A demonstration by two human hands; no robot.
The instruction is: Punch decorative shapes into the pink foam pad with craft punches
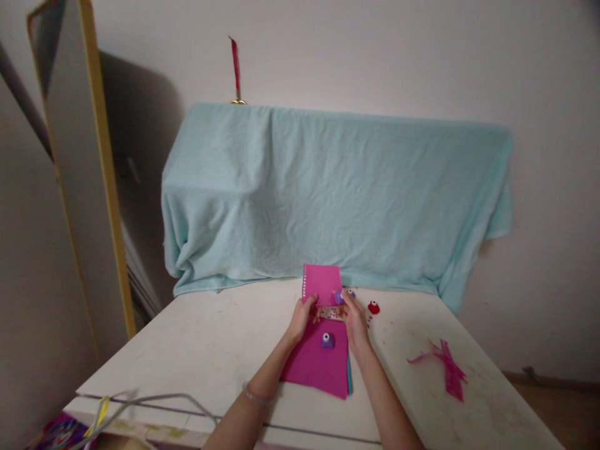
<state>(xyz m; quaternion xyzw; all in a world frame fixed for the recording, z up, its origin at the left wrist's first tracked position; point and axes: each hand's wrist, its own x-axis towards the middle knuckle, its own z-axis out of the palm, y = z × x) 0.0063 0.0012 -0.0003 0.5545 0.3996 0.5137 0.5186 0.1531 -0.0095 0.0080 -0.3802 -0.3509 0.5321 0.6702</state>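
Observation:
My left hand and my right hand are raised over a white table, both pinching the lower edge of an upright pink sheet that has a punched pattern down its left side. A small purple paper punch sits against the sheet at my right fingers. Under my hands lies a stack of pink paper with a second purple punch resting on it.
A small red punch stands just right of my hands. Pink paper scraps lie on the table's right side. A light blue cloth drapes something along the back. A yellow-framed board leans at left. A grey cable crosses the front edge.

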